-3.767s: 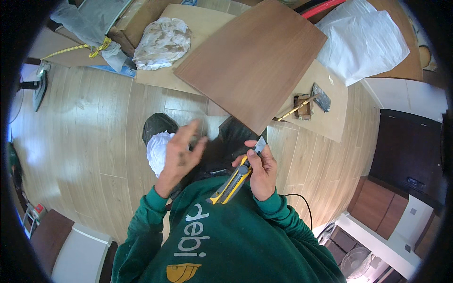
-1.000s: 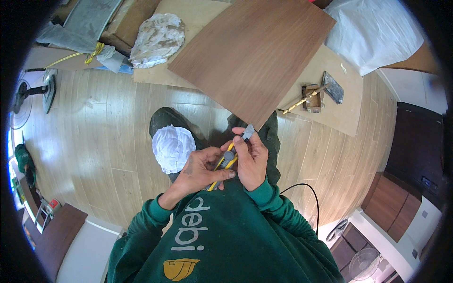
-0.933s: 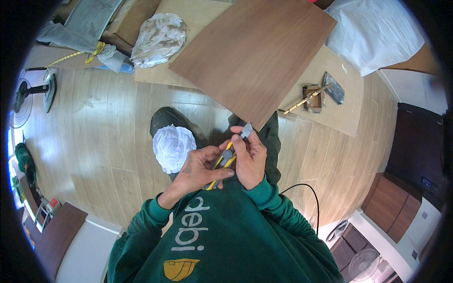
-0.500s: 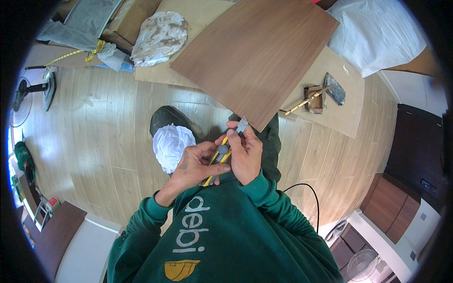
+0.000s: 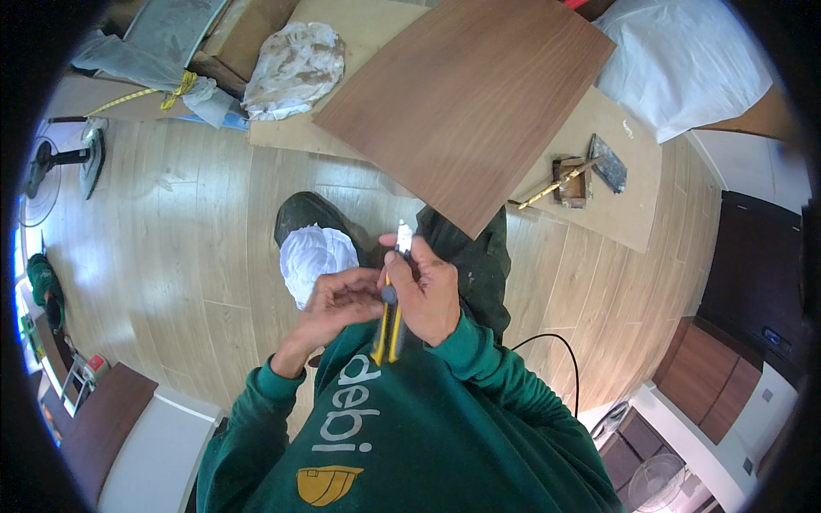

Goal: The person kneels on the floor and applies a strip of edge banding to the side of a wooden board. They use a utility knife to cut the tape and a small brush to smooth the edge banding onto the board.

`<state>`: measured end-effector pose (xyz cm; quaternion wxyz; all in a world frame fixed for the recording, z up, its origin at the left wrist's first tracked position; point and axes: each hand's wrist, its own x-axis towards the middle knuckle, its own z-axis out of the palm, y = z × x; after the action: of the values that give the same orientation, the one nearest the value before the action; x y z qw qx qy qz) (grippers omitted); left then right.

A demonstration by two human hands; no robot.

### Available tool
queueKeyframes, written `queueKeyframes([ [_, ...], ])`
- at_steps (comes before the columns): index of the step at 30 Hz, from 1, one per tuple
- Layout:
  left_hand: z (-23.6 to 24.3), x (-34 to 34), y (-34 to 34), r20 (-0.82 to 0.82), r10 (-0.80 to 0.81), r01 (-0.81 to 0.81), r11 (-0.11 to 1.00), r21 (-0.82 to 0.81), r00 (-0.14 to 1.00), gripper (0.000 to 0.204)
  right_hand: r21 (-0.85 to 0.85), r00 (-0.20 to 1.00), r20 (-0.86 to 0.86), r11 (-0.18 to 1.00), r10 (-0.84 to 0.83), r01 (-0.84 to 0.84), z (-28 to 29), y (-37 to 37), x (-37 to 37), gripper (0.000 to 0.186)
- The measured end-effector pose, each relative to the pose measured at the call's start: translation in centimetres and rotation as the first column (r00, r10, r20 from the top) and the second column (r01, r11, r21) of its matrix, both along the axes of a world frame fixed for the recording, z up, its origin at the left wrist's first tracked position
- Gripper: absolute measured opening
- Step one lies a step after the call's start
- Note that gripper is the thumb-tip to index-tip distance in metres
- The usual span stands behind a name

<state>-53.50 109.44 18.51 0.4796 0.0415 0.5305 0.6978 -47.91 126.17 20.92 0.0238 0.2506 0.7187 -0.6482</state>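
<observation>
My right hand (image 5: 423, 291) is closed on a yellow-and-black utility knife (image 5: 390, 308), held almost upright at my belly with its pale blade pointing away from me. Just left of it, my left hand (image 5: 338, 303) has loosely bent, parted fingers near the handle; whether they touch it is unclear. A crumpled white cloth (image 5: 315, 261) rests on my left leg. Beyond my knees a brown wood-grain board (image 5: 462, 111) lies on a beige sheet (image 5: 624, 205), its near corner overhanging my right leg.
Right of the board are a small box (image 5: 569, 197) with a stick across it, a dark slab (image 5: 607, 158) and white plastic (image 5: 684, 60). A stained cloth (image 5: 291, 68) lies upper left; a fan (image 5: 64, 158) is far left. A black cable (image 5: 571, 359) loops right of me.
The knife has turned from diagonal to nearly upright and shifted left in my right hand. My left hand, wrapped round the handle a second ago, has loosened and moved left.
</observation>
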Motion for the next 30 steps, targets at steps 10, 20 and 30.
queueKeyframes([
  [10, -2.0, -1.3, 2.3, -0.354, 0.138, -0.191, 0.974, -0.12, 0.925, 0.024, -0.099, 0.945, 0.177, 0.96, 0.276, -0.262, 2.1, 3.4, 2.8, 0.031],
  [20, 0.3, -0.7, 3.8, -0.006, 0.024, -0.022, 0.98, 0.198, 1.0, 0.029, -0.289, 0.951, 0.116, 0.926, 0.287, -0.244, 2.8, 4.2, 4.7, 0.026],
  [30, 0.2, 0.6, 3.4, -0.097, 0.145, -0.145, 0.989, 0.006, 0.985, 0.013, -0.289, 0.968, 0.1, 0.938, 0.228, -0.191, 3.3, 3.7, 6.2, 0.027],
])
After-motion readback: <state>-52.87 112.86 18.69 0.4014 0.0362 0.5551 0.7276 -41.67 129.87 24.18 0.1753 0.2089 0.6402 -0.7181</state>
